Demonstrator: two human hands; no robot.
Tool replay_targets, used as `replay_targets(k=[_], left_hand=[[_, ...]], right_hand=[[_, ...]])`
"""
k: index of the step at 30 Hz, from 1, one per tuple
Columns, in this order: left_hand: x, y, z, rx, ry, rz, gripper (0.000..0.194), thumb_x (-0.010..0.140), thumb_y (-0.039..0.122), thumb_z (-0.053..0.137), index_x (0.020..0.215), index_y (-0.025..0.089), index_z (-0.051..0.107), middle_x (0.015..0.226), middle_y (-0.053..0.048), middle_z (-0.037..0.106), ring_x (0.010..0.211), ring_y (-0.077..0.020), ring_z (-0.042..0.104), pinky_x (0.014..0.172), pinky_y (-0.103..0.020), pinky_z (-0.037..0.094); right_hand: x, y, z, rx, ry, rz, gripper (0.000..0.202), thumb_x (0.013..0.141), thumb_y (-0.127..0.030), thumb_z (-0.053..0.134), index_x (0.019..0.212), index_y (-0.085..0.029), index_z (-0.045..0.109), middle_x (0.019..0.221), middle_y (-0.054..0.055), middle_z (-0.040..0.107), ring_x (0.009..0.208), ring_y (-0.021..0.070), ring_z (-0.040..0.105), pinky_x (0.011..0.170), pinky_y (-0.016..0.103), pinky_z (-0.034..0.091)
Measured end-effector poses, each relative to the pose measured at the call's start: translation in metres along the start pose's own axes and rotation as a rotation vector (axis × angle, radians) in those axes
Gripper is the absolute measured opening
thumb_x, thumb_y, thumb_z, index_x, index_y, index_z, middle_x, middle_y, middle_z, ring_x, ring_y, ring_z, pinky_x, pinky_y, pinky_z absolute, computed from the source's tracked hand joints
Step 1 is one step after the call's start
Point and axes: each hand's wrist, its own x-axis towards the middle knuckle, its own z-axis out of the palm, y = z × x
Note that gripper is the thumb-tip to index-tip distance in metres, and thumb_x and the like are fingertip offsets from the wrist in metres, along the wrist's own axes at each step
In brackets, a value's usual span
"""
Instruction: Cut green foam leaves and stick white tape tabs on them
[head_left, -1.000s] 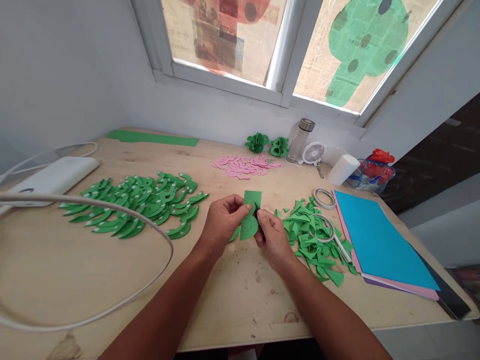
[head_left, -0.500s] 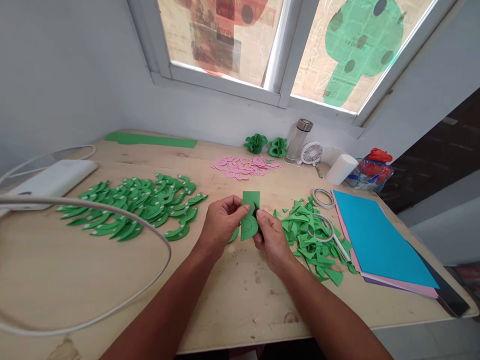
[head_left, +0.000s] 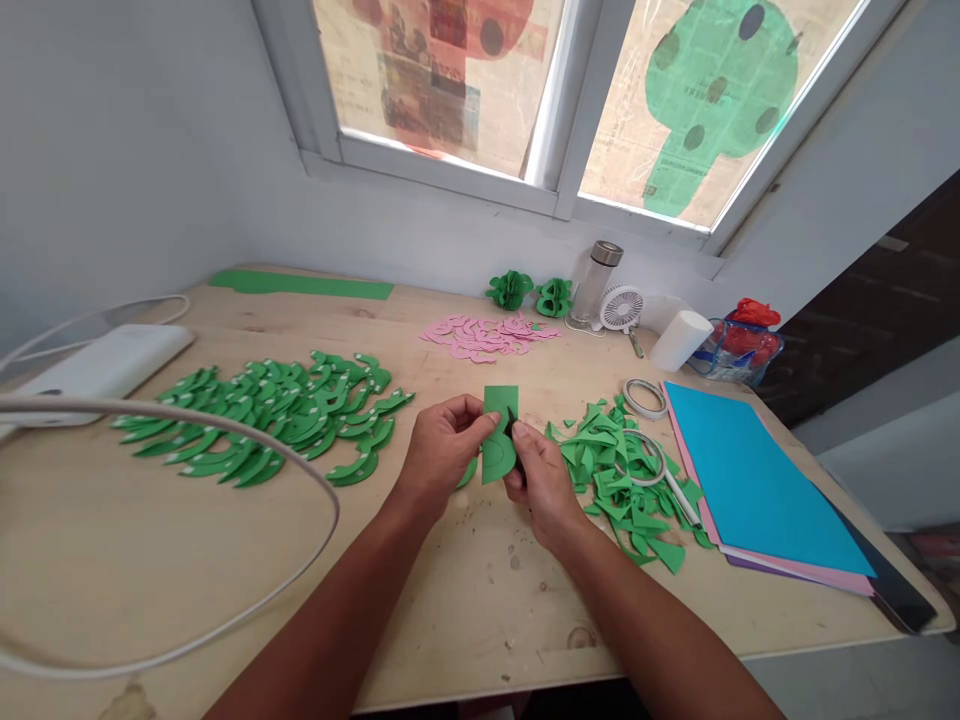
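Note:
Pinched between the thumb and fingers of my left hand point(head_left: 452, 445) is a piece of green paper point(head_left: 498, 460) with a drawn curved outline and a rounded lower edge. My right hand point(head_left: 541, 465) is closed around dark scissors point(head_left: 511, 421), mostly hidden by the fingers. Their dark tip lies against the right side of the paper. Just beneath my left hand, part of a cut green paper shape point(head_left: 468, 473) shows on the table. Green paper scraps point(head_left: 626, 490) lie to the right of my right hand.
Cut green shapes point(head_left: 277, 415) spread at left, beyond a looping cable point(head_left: 330, 500). Pink cutouts point(head_left: 487, 336) lie further back. A tape roll point(head_left: 645, 398), a magnifying glass point(head_left: 684, 500) and coloured sheets point(head_left: 765, 490) occupy the right. A bottle point(head_left: 596, 280) and fan point(head_left: 621, 308) stand behind.
The view has shifted very slightly. Both hands keep their hold on the paper and scissors, with almost no visible movement.

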Motion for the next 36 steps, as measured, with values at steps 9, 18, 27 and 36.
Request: replay_targets(k=[9, 18, 27, 36], left_hand=[[0.0007, -0.0007, -0.0013, 0.002, 0.006, -0.011, 0.018, 0.062, 0.026, 0.066, 0.052, 0.017, 0.054, 0.048, 0.005, 0.046, 0.045, -0.0071, 0.038, 0.045, -0.020, 0.031], [0.0002, 0.0016, -0.0021, 0.002, -0.018, -0.017, 0.019, 0.062, 0.027, 0.065, 0.053, 0.017, 0.052, 0.048, 0.006, 0.045, 0.045, -0.0070, 0.038, 0.045, -0.020, 0.031], [0.0002, 0.0017, -0.0033, -0.022, -0.028, -0.022, 0.020, 0.063, 0.025, 0.066, 0.052, 0.016, 0.051, 0.048, 0.007, 0.044, 0.046, -0.0063, 0.037, 0.046, -0.019, 0.031], [0.0030, -0.0025, -0.0054, -0.017, -0.017, -0.021, 0.019, 0.064, 0.030, 0.067, 0.057, 0.015, 0.057, 0.052, 0.004, 0.051, 0.048, -0.0080, 0.042, 0.047, -0.020, 0.033]], right_hand=[[-0.0006, -0.0006, -0.0004, 0.009, -0.006, 0.006, 0.042, 0.076, -0.059, 0.055, 0.069, -0.020, 0.045, 0.042, -0.012, 0.032, 0.035, 0.0036, 0.018, 0.035, 0.018, 0.010], [0.0002, -0.0010, -0.0002, -0.009, 0.003, -0.012, 0.041, 0.077, -0.057, 0.056, 0.066, -0.020, 0.044, 0.043, -0.012, 0.028, 0.036, 0.0034, 0.019, 0.035, 0.018, 0.009], [0.0009, 0.0027, -0.0024, -0.005, -0.006, -0.008, 0.041, 0.078, -0.057, 0.055, 0.066, -0.020, 0.043, 0.043, -0.012, 0.027, 0.036, 0.0035, 0.019, 0.035, 0.018, 0.009], [0.0018, 0.0046, -0.0038, -0.049, 0.015, -0.034, 0.040, 0.079, -0.057, 0.054, 0.066, -0.020, 0.044, 0.039, -0.012, 0.033, 0.034, 0.0038, 0.020, 0.034, 0.019, 0.011]])
